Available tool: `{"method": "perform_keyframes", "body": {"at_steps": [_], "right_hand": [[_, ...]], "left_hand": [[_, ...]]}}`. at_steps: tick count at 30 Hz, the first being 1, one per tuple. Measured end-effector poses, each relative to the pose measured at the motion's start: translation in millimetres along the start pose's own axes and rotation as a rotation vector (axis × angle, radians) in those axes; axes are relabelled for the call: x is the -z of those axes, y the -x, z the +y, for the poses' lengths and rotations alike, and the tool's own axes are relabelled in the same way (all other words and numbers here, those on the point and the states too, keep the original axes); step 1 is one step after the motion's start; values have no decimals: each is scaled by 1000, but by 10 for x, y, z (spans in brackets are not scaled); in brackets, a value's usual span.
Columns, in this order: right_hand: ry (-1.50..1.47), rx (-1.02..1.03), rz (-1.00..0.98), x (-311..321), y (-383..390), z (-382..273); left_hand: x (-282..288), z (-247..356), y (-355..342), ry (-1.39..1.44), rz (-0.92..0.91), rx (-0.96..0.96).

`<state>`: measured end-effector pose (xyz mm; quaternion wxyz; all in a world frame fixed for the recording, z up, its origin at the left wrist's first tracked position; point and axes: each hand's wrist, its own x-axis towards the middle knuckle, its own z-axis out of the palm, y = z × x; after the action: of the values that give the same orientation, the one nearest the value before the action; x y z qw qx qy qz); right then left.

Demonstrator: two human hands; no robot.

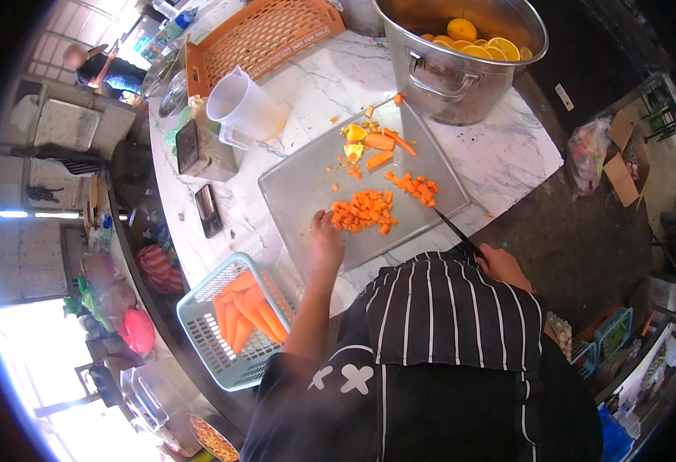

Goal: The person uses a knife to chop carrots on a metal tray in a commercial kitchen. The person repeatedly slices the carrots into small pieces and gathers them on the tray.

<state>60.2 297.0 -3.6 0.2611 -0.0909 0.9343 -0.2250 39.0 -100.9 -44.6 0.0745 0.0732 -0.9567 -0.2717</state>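
A grey cutting board (292, 192) lies on the marble-patterned table. Diced carrot (365, 212) is heaped on its near half, and a smaller row of carrot pieces (413, 187) sits to the right. My left hand (327, 242) rests at the left edge of the heap, fingers slightly apart and holding nothing I can see. In my right hand (505, 266) is a knife (455, 228), its blade slanting over the board's right edge, tip near the smaller row. Farther up the board are larger carrot chunks (380, 142) and cut orange pieces (354, 152).
A blue-green basket of peeled carrots (190, 300) stands left of my forearm. Beyond the board are a plastic jug (239, 104), a metal tin (213, 152), a phone (208, 210), an orange crate (267, 35) and a steel pot (449, 100) of oranges. A person (95, 69) stands far left.
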Motion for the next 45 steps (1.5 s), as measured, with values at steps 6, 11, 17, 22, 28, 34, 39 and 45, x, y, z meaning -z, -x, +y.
{"method": "perform_keyframes", "body": {"at_steps": [6, 11, 17, 22, 28, 34, 39, 45], "right_hand": [[14, -23, 3, -26, 3, 27], [-16, -44, 8, -73, 4, 81], [-23, -105, 1, 85, -23, -26], [-73, -136, 125, 204, -95, 35], [29, -107, 187, 506, -459, 112], [20, 114, 251, 653, -936, 289], [-3, 194, 279, 730, -1174, 208], [44, 255, 312, 668, -1424, 344]], "left_hand": [[-392, 429, -126, -119, -97, 77], [-405, 737, -180, -304, -194, -41], [-394, 684, -215, -330, -253, -32], [-573, 512, -154, -252, -118, -54], [-305, 643, -169, -75, -41, -294], [-126, 755, -64, 173, 50, -60], [-282, 602, 21, 206, 121, 87], [-296, 597, 188, 81, 220, 92]]}}
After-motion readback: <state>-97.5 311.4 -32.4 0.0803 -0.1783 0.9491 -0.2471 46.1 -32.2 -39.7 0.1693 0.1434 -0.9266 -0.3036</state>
